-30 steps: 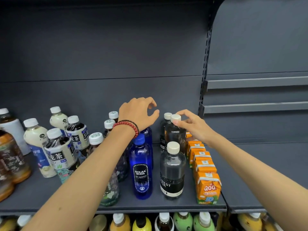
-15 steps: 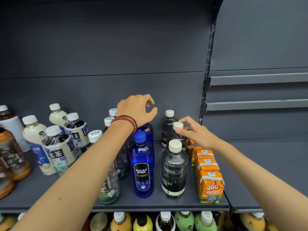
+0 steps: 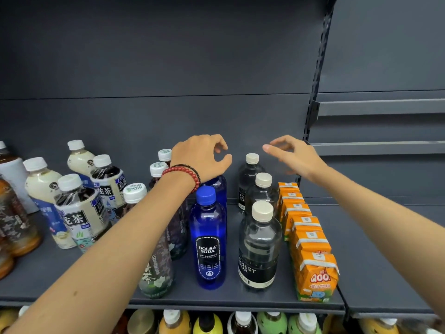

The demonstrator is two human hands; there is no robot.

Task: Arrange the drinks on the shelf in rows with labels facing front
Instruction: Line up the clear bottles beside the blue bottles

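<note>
Rows run back from the front edge of the shelf [image 3: 231,298], blue bottles [image 3: 209,237], clear bottles [image 3: 258,244], orange cartons [image 3: 315,273], for labels to face us. Our left hand [image 3: 199,157], loosely curled, and right hand [image 3: 292,156], slack, hover above, empty.

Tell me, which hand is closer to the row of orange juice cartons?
Right. The right hand hovers just above the back end of the orange cartons; the left hand is farther left, over the blue bottles.

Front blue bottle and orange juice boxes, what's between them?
A clear soda bottle with a cream cap stands between the blue bottle and juice boxes, in the head view.
</note>
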